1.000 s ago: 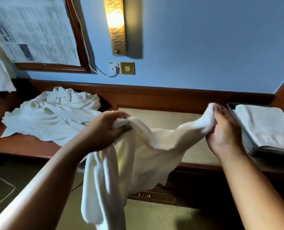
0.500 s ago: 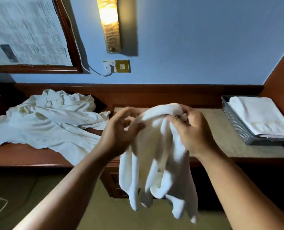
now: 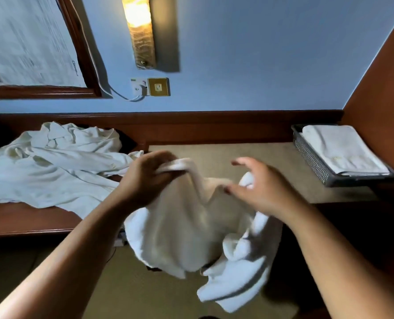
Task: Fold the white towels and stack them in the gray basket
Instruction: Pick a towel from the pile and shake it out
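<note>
Nearest in, the soft white terry towel hangs bunched and blurred. Its length drops toward six o'clock from the left hand, which is clenched round one top edge. At three o'clock of that grip the right hand hovers with fingers spread and loose, grasping nothing, a fold of cloth just beneath the palm. It's the nearer hand for catching the opposite corner, I'd say. Farther out, a rumpled heap of white towels lies at ten o'clock on the dark wooden desk. At two o'clock sits the gray perforated basket, one flat folded white towel inside.
</note>
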{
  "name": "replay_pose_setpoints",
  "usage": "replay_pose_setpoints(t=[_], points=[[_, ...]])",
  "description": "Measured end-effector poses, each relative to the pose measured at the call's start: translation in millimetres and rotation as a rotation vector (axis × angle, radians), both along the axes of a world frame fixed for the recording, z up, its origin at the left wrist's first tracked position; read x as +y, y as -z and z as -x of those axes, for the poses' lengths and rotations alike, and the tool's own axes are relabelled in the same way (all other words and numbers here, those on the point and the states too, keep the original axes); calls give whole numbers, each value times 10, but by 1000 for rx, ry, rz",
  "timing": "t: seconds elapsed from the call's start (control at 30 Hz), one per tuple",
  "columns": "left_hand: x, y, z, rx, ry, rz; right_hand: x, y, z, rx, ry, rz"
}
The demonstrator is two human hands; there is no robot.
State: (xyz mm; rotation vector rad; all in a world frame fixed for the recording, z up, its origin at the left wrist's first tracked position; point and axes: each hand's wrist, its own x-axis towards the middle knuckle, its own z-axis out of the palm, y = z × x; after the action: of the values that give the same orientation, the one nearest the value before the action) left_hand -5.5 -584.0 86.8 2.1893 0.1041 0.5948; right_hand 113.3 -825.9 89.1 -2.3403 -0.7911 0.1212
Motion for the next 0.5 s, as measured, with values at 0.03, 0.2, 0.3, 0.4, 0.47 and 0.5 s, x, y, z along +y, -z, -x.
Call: replay_pose_setpoints(t=[0.03,0.2,0.3,0.4,0.47,0.5], points=[[-121,-133,-41,-4,104,-45,117,38,109,64,-89,0],[-100,-230,-218,112,176,-266,242,212,66,40,-63,-216],[319,-68,-144,398,139,-354,-13,144,-164,-96,113,-198],[638,15,15,319,142,45,-181,79,-328,-75,210,-250],[720,56,26,169,126,378,-165,60,-350,-58,202,-264],[707,66,8,100,141,501,-129,54,-342,-36,187,-268]])
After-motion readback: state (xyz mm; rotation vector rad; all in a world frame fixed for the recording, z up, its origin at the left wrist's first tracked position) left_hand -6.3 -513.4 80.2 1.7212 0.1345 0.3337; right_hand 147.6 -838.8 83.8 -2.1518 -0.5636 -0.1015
